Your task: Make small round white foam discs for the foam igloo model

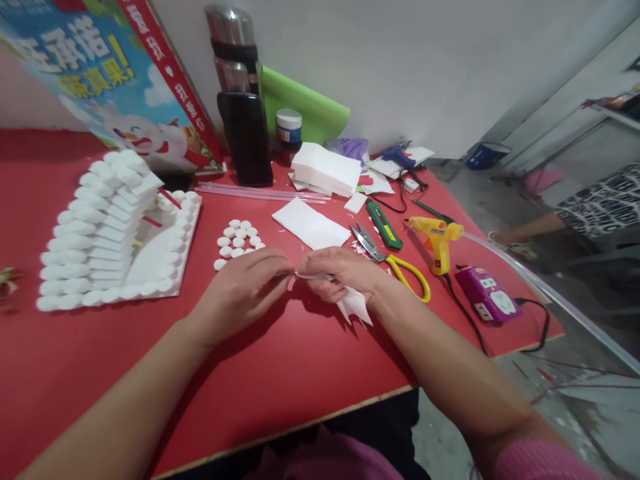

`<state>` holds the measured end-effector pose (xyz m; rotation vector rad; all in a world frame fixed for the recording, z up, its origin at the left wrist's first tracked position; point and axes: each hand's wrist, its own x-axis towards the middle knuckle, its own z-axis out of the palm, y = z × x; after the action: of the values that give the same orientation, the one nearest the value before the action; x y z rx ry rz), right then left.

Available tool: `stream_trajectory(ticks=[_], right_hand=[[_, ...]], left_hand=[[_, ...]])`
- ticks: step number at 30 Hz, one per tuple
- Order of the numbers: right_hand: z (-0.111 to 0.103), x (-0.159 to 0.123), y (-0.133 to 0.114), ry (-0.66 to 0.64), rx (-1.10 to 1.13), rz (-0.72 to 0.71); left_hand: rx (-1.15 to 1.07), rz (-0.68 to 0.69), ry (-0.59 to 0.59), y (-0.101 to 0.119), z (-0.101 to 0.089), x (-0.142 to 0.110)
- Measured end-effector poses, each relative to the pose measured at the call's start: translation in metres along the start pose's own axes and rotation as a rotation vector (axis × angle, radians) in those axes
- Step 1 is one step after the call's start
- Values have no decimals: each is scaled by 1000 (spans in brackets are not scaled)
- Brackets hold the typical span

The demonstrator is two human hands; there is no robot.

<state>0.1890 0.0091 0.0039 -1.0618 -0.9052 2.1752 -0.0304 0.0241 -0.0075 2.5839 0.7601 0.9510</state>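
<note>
My right hand (pixel 340 270) is closed around a white sheet piece (pixel 356 305), whose jagged lower end sticks out below the palm. A thin whitish edge shows between my hands. My left hand (pixel 245 287) has its fingertips pinched together at the tip of that edge; whatever they grip is too small to make out. Just beyond the left hand lies a group of white oval pieces (pixel 240 233). A flat white sheet (pixel 313 223) rests behind my hands. Scissors with yellow handles (pixel 400 263) lie open to the right, small white scraps around their blades.
On the left of the red table (pixel 270 393) stands a white stepped model (pixel 107 240) edged with ovals. A green cutter (pixel 384 225), yellow glue gun (pixel 437 237) and purple power box (pixel 487 295) are at right. Behind stand a phone (pixel 245 140) and a flask (pixel 231 40).
</note>
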Motion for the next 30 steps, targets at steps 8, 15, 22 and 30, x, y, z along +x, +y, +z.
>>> stream_trajectory(ticks=[8, 15, 22, 30], right_hand=[[8, 1, 1, 169, -61, -133], [14, -5, 5, 406, -573, -360], [18, -3, 11, 455, -830, -417], [20, -3, 12, 442, -784, -317]], left_hand=[[-400, -405, 48, 7, 8, 5], [-1239, -993, 3, 4, 9, 8], [-1132, -966, -51, 4, 11, 3], [-663, -780, -37, 11, 8, 5]])
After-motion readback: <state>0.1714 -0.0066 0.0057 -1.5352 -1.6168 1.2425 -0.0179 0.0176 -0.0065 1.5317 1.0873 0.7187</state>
